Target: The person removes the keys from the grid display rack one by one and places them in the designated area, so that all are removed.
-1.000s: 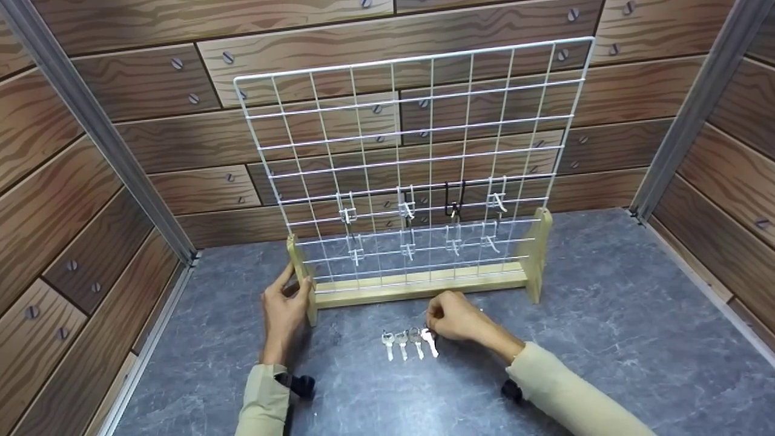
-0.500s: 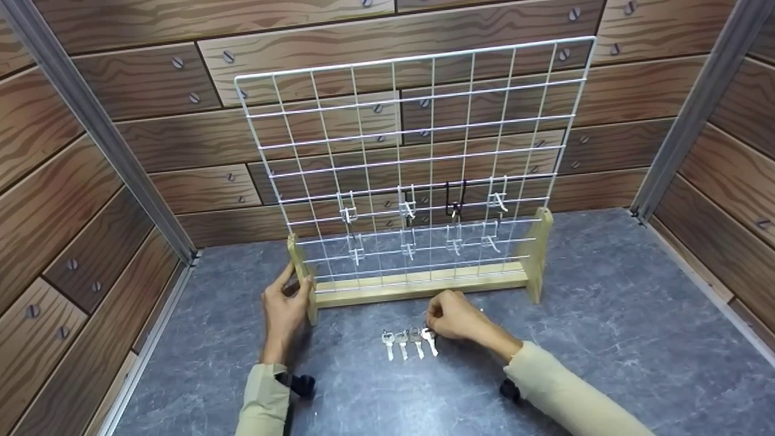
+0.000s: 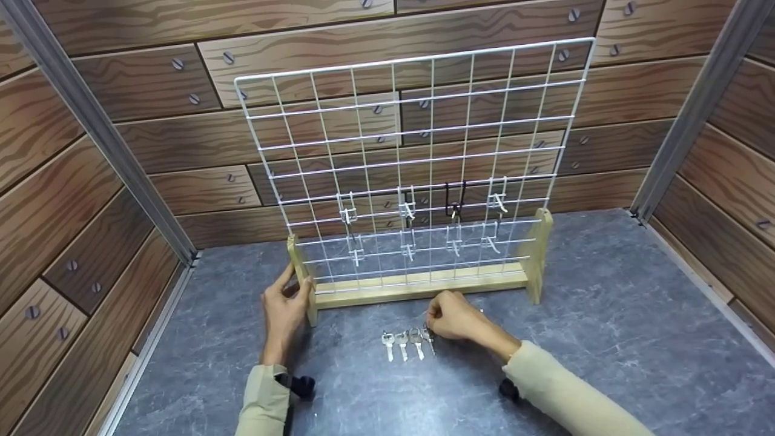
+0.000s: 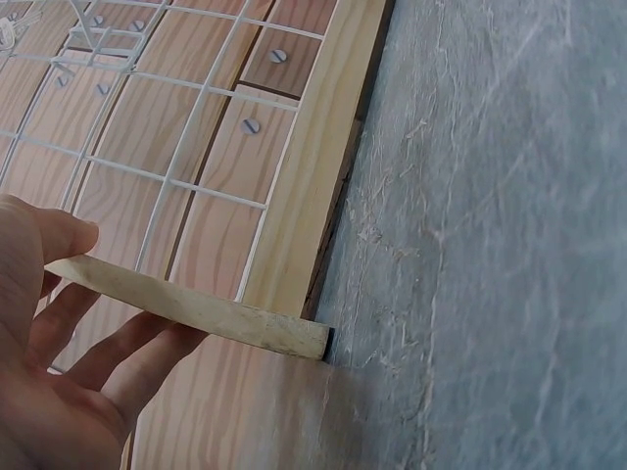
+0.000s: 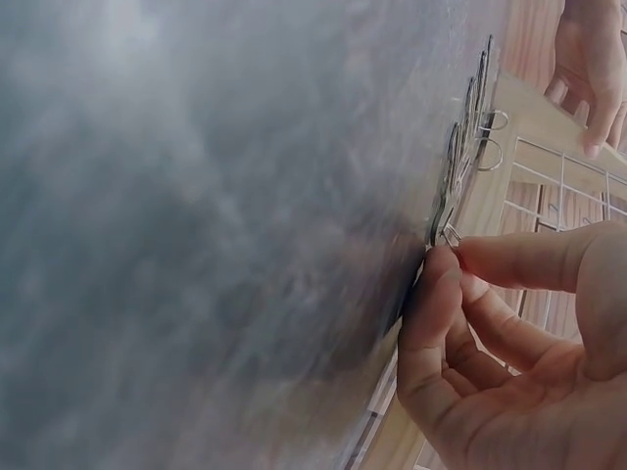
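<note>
My left hand [image 3: 283, 312] grips the left wooden upright [image 4: 196, 308] of a stand, thumb on the inner side and fingers on the outer. Several silver keys with small rings lie in a row on the grey table in front of the stand. At the right end of that row, my right hand [image 3: 457, 318] pinches a key's ring [image 5: 451, 233] between thumb and index finger. This rightmost key [image 3: 432, 347] looks thin and turned on edge, while the neighbouring key [image 3: 418, 345] lies flat. Part of the pinched ring is hidden by the fingertips.
The stand holds a white wire grid [image 3: 392, 63] upright above a wooden base bar [image 3: 418, 286]. Two rows of hooks hang on its lower part, mostly white like this hook [image 3: 497, 201], with one black hook [image 3: 448, 200]. Wood-patterned walls [image 3: 151, 139] enclose the table.
The rightmost key, flat and bright before, has turned onto its edge in my right fingers. Both hands stay nearly in place, the left still gripping the upright.
</note>
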`<state>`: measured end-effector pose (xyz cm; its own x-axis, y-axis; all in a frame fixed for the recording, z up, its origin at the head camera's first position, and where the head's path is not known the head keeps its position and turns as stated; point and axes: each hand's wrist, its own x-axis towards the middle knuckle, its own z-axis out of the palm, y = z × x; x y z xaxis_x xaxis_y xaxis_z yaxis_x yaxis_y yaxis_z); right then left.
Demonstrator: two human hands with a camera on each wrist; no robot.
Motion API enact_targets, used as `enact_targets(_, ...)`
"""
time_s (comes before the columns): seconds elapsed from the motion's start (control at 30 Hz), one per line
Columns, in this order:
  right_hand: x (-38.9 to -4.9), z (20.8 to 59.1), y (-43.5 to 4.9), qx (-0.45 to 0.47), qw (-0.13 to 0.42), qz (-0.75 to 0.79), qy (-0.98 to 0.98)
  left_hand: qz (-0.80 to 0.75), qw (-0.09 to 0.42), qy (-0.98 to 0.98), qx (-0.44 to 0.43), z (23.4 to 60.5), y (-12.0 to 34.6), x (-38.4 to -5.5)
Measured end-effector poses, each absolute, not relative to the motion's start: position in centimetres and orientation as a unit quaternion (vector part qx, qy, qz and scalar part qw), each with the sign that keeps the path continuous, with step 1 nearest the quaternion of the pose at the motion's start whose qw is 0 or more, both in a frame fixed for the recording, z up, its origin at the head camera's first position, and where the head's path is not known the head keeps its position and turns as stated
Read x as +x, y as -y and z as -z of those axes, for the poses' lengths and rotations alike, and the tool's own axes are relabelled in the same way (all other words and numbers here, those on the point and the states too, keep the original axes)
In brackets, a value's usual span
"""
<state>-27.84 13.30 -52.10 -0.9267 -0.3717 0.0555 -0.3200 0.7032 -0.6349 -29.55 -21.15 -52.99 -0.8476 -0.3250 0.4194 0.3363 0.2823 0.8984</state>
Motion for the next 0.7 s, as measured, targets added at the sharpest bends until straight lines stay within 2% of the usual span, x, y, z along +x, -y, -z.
enact_targets(0.27, -28.03, 52.30, -13.49, -0.184, 0.045, 0.330, -0.925, 0.595, 0.285, 0.751, -0.008, 53.08, 21.03, -29.51)
enact_targets(0.7, -28.17, 52.13, -13.35, -0.176, 0.068, 0.339, -0.922, 0.595, 0.270, 0.757, -0.004, 52.93, 21.32, -29.42)
